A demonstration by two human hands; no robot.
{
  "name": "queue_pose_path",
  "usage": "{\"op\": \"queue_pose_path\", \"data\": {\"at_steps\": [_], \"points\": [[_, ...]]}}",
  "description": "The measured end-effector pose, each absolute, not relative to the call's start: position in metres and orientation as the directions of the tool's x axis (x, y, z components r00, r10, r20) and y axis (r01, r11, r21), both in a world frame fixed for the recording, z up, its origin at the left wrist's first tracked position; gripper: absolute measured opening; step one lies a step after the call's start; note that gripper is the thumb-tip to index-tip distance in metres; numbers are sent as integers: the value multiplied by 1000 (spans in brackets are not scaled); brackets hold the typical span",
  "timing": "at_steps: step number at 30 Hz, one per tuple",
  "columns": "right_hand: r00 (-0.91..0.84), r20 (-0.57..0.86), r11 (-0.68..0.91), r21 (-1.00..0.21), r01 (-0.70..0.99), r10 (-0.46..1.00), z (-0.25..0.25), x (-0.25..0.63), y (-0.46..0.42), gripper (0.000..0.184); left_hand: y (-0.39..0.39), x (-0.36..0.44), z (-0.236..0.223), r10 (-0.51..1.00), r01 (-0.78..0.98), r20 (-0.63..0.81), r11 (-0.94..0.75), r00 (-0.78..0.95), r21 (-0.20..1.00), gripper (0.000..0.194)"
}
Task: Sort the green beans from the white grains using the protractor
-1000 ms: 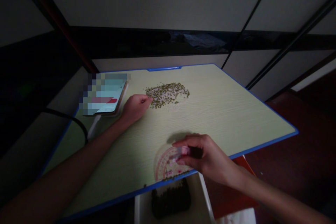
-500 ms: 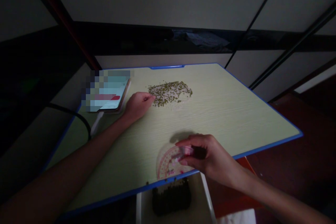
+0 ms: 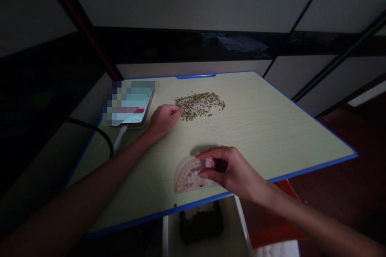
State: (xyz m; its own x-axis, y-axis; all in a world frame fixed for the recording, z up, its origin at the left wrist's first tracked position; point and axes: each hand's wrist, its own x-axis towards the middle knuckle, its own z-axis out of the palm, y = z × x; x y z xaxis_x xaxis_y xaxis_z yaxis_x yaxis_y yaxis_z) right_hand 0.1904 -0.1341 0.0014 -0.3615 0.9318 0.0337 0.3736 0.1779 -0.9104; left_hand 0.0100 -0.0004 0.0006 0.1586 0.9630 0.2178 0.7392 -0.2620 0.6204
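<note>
Pinkish transparent protractor (image 3: 182, 176) is gripped by the right hand (image 3: 239, 172); small green grains (image 3: 197, 102) lie beyond it, nearer to the closed left hand (image 3: 164, 119).

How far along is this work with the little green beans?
Part done, it seems: a dark heap, probably beans, sits in the white bin below. In hand: the right hand grips a clear protractor near the table edge. Remaining: the green beans spread beside the left hand.
</note>
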Motion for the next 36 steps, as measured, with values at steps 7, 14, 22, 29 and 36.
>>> {"op": "queue_pose_path", "data": {"at_steps": [7, 14, 22, 29, 36], "points": [[-539, 59, 298, -881, 367, 840, 7, 173, -126, 19, 0, 10, 0, 965, 741, 217, -253, 147, 622, 34], [-566, 72, 314, -885, 343, 821, 7, 177, -128, 19, -1, 10, 0, 967, 740, 215, -247, 140, 626, 34], [-538, 86, 329, -867, 374, 839, 6, 177, -133, 20, -1, 11, 0, 967, 737, 211, -245, 142, 629, 35], [-492, 92, 317, -861, 397, 866, 6, 178, -137, 22, -1, 10, -1, 968, 739, 208, -243, 141, 629, 35], [-479, 83, 291, -877, 381, 874, 5, 181, -140, 20, -2, 10, 1, 967, 738, 209, -248, 146, 628, 35]]}}
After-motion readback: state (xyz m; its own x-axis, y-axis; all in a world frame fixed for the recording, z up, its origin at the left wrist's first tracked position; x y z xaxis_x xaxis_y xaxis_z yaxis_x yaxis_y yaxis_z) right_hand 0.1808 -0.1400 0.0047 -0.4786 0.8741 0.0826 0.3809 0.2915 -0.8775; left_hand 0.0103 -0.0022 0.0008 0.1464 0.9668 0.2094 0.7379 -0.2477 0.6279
